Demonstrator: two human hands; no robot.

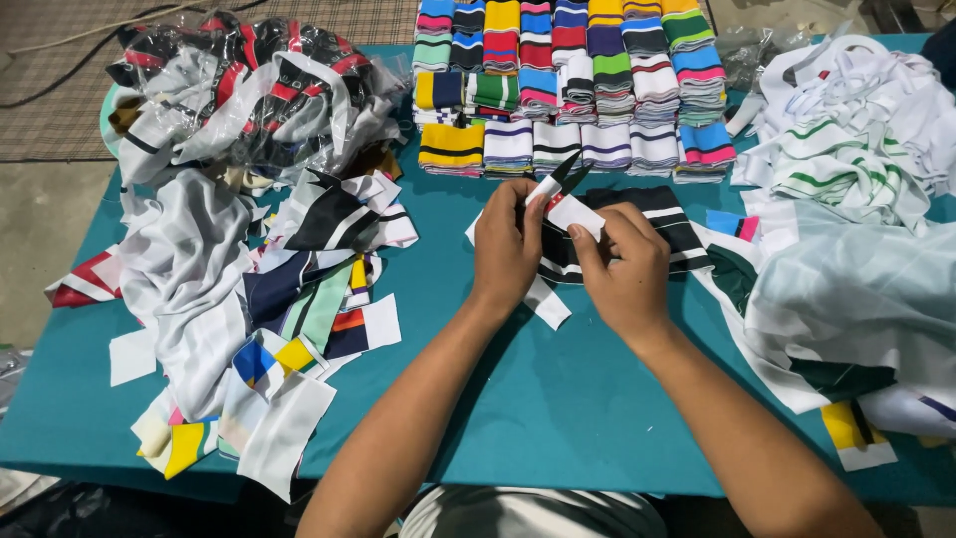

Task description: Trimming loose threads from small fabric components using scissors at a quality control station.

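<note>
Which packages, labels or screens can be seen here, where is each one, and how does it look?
Clear plastic bag: far left of the table, crumpled, full of black, red and white striped cloth.
Clear plastic wrap: far right, behind the folded stacks, crinkled.
White label: between left hand and right hand, small, rectangular.
No screens.

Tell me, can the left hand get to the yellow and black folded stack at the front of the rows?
Probably yes. The yellow and black stack sits just beyond the left hand across bare teal table, nothing between. But that hand holds small snips.

Two hands [503, 249], one snips [563, 176]
</note>
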